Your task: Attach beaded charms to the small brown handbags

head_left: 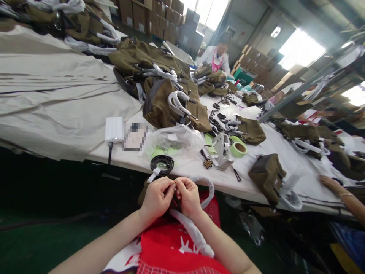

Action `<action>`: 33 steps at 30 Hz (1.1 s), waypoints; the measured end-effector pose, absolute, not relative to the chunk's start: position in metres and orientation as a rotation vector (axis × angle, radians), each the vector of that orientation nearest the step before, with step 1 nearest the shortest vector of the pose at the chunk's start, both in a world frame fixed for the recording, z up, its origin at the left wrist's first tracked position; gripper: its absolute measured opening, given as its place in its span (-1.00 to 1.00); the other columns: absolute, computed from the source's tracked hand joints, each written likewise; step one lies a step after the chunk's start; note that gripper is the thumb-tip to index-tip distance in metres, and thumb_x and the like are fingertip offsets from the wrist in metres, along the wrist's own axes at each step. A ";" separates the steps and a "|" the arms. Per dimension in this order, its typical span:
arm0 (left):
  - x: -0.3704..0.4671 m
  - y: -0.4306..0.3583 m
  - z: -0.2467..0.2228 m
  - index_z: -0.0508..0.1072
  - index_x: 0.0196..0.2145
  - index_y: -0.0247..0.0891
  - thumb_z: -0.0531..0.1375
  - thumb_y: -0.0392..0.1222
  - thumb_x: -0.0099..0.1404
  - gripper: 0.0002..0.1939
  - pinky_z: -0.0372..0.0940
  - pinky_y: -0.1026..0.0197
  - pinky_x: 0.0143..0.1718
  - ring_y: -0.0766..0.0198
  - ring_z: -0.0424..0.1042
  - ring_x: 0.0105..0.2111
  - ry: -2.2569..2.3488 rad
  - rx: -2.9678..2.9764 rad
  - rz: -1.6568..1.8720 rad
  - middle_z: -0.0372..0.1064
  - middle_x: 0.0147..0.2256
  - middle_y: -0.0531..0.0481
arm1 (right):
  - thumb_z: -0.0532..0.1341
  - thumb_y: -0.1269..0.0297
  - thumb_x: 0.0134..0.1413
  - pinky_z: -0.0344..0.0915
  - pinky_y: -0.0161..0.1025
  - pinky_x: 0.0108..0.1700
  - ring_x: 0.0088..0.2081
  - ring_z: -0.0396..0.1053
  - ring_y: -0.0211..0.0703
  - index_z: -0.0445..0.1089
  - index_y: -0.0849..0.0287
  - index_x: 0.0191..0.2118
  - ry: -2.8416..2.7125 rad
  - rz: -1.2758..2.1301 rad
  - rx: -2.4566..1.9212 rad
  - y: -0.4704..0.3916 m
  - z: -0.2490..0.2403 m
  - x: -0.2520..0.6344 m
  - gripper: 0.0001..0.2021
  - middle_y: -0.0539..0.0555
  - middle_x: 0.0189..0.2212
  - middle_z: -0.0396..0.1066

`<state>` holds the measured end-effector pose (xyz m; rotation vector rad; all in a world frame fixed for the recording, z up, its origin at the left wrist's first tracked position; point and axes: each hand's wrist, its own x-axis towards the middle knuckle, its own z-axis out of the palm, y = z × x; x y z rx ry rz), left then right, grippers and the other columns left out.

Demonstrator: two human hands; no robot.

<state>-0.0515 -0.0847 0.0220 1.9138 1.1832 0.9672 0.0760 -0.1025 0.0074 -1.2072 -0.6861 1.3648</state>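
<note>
Both hands meet at the front edge of the table, over my lap. My left hand (158,195) is closed in a pinch, its fingertips touching those of the other hand. My right hand (188,194) pinches too; whatever sits between the fingertips is too small to make out. Beneath and behind the hands lies an olive bag, mostly hidden, with white-wrapped handles (196,234) looping beside my right wrist. Just beyond the hands, a coiled black strap (162,164) rests at the table edge, with a white tag near my left hand.
Olive bags (171,102) are piled across the table (71,125). Nearer are a white power bank (114,129), a plastic bag (176,139), green tape (238,149) and a tape dispenser (222,150). A person's hand (330,183) rests at right; another person stands behind the table.
</note>
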 end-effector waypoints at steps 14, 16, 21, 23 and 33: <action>-0.077 -0.078 0.016 0.46 -0.30 -0.21 0.02 -0.18 0.40 -0.77 0.32 0.16 -0.19 0.19 0.44 -0.27 1.139 2.123 0.787 0.46 -0.31 -0.05 | 0.21 0.58 -0.07 0.18 -0.04 0.18 0.16 0.18 0.04 0.51 0.05 -0.08 -2.186 0.667 -1.598 -0.024 0.004 0.092 -0.58 0.11 0.23 0.15; -0.078 -0.080 0.015 0.44 -0.20 -0.21 0.00 -0.20 0.40 -0.78 0.33 0.15 -0.12 0.18 0.46 -0.21 1.155 2.105 0.830 0.47 -0.22 -0.08 | 0.22 0.53 -0.01 0.17 -0.02 0.19 0.18 0.16 0.06 0.51 0.06 -0.13 -2.244 0.646 -1.612 -0.021 -0.002 0.087 -0.67 0.10 0.25 0.13; -0.077 -0.073 0.015 0.29 0.02 -0.31 -0.04 -0.23 0.37 -0.69 0.37 0.12 -0.14 0.18 0.51 -0.27 1.459 1.918 0.866 0.38 -0.03 -0.26 | 0.14 0.44 0.17 0.13 -0.02 0.23 0.23 0.12 0.02 0.43 0.16 -0.10 -1.860 0.435 -1.641 -0.031 -0.001 0.084 -0.78 0.23 0.25 0.11; -0.074 -0.065 0.020 0.34 -0.02 -0.31 0.01 -0.20 0.33 -0.69 0.35 0.10 -0.15 0.10 0.51 -0.22 1.479 1.989 0.687 0.43 -0.07 -0.26 | 0.10 0.41 0.20 0.12 -0.04 0.24 0.26 0.09 0.00 0.37 0.19 -0.08 -1.708 0.366 -1.557 -0.039 0.010 0.089 -0.80 0.27 0.25 0.09; -0.057 -0.028 0.037 0.50 -0.61 -0.13 0.22 -0.15 0.02 -0.88 0.05 0.26 -0.56 0.25 0.33 -0.59 1.081 2.276 0.020 0.42 -0.60 0.04 | 0.09 0.42 0.07 0.24 0.01 0.07 0.04 0.29 0.09 0.30 0.16 -0.12 -1.718 0.530 -1.342 -0.108 0.046 0.124 -0.77 0.27 -0.01 0.34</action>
